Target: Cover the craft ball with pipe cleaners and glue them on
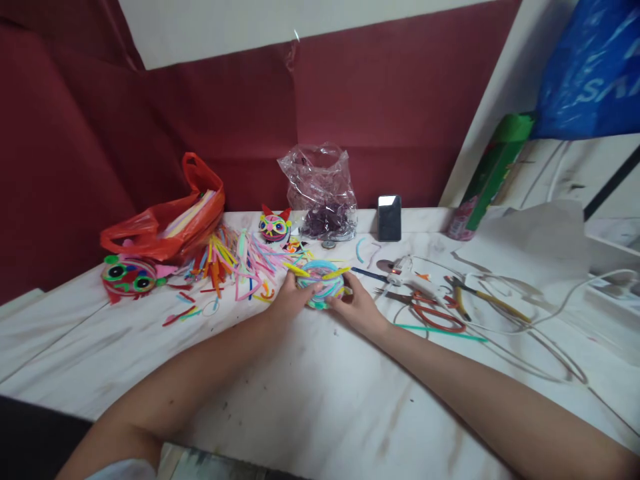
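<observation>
Between both hands is a round, pastel-coloured craft piece (pixel 320 273) wound from pipe cleaners, with yellow pieces sticking out at its two upper sides. My left hand (pixel 293 297) grips its left side, the thumb lying across the front. My right hand (pixel 356 305) holds the right side with its fingers curled round the edge. The fingers partly cover the lower part of the piece. Just left of it lies a heap of loose coloured pipe cleaners (pixel 250 260). Scissors with orange handles (pixel 437 315) rest on the table to the right of my right hand.
A red plastic bag (pixel 163 227) stands behind a finished animal-face piece (pixel 127 277); a smaller face piece (pixel 275 225) sits further back. At the back are a clear bag (pixel 325 193) and a phone (pixel 389 219). Pliers (pixel 490 300), a glue gun (pixel 400 270) and a cable (pixel 550 307) lie right.
</observation>
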Demonstrator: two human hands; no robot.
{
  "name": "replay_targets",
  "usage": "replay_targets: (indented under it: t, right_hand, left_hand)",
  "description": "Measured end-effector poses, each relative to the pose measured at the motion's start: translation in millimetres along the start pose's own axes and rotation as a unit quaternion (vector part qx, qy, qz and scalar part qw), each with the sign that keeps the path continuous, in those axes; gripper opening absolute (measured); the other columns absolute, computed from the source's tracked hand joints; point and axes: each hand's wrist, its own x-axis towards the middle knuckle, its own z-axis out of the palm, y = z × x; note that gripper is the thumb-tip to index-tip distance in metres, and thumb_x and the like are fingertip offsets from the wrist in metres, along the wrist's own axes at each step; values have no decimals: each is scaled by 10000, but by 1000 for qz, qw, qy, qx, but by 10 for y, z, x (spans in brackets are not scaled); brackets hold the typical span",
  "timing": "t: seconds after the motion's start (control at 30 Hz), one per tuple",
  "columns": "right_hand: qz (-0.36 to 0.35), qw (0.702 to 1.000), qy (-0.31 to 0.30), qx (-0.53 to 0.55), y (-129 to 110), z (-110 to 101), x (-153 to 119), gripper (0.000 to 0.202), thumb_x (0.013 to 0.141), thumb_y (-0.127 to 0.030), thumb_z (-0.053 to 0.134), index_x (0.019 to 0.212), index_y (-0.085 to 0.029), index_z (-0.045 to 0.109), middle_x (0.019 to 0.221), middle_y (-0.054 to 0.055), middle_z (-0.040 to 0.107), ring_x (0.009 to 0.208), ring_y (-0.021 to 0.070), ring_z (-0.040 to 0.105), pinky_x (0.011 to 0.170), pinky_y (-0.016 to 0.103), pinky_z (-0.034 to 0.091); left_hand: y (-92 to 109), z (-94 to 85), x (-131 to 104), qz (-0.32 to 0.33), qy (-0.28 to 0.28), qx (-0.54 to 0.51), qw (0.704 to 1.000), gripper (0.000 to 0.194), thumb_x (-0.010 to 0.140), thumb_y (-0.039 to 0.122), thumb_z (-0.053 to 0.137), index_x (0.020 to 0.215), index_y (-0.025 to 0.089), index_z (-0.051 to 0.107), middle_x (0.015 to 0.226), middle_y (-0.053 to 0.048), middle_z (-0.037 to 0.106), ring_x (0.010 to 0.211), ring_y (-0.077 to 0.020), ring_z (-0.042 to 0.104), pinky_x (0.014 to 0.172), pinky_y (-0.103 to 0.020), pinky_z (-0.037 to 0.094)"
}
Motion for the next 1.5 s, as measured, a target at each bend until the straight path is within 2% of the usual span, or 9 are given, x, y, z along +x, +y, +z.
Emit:
replay_targets:
  t: [0.13,0.33,0.5,0.63,0.77,0.97,1.13,1.3,1.5]
  right_hand:
    - [26,999,1,22,-70,-11,18,476,756,-420,618,1165,-198,521,1110,94,630,1004,241,604,828,412,532]
    - [42,999,18,19,-97,-19,38,429,749,-413,620,1106,-212,492,1028,87,640,901,230,626,738,380,545]
    - [49,998,16,25,-102,-22,56,481,712,-453,650,1086,-198,489,1031,96,638,929,243,620,756,389,538]
    - [63,997,-1,53,-147,-50,64,443,723,-464,618,1064,-203,510,1053,97,641,969,244,613,821,402,517]
    - [83,993,-23,76,-215,-87,50,403,742,-388,569,1108,-221,539,1129,81,634,1023,233,604,898,402,485]
    - [108,988,3,108,-127,-85,51,376,716,-328,564,1075,-213,568,1058,61,653,965,216,607,865,380,477]
    - [160,968,42,191,-23,-74,103,350,699,-374,618,1008,-212,587,1026,38,648,894,189,596,815,352,469]
    - [170,961,41,213,-62,-70,124,373,688,-433,661,971,-200,591,935,34,645,813,174,591,743,331,472]
    - [164,964,30,207,-59,-62,115,405,639,-437,732,926,-178,611,879,33,646,793,172,572,725,324,462]
  left_hand:
    - [-50,12,18,27,14,8,999,547,641,270,767,1114,215,497,1173,-76,629,1077,-223,614,922,-381,509]
    - [-76,56,-14,44,16,37,998,578,630,285,774,1125,214,486,1202,-86,606,1127,-242,584,917,-377,513]
    - [-71,71,-29,42,19,44,998,598,647,289,763,1158,218,461,1236,-97,586,1134,-234,582,896,-359,520]
    - [-82,44,-23,41,7,24,999,610,646,299,767,1164,216,457,1227,-97,596,1124,-232,588,896,-363,519]
    - [-85,-4,-2,5,16,-31,999,532,668,322,753,1113,209,485,1175,-90,627,1056,-220,625,897,-379,519]
    - [-97,-68,26,-5,-9,-81,997,474,669,327,756,1060,207,516,1176,-64,626,1046,-209,628,934,-398,497]
    - [-91,-100,35,-22,-35,-91,995,488,673,329,759,1088,214,528,1226,-61,612,1129,-235,590,965,-415,483]
    - [-86,-104,32,-23,-44,-83,995,432,697,319,738,1073,230,546,1238,-49,612,1155,-231,577,986,-397,470]
    - [-97,-95,23,16,-70,-60,996,513,699,296,733,1158,216,517,1251,-65,599,1150,-237,574,1017,-438,432]
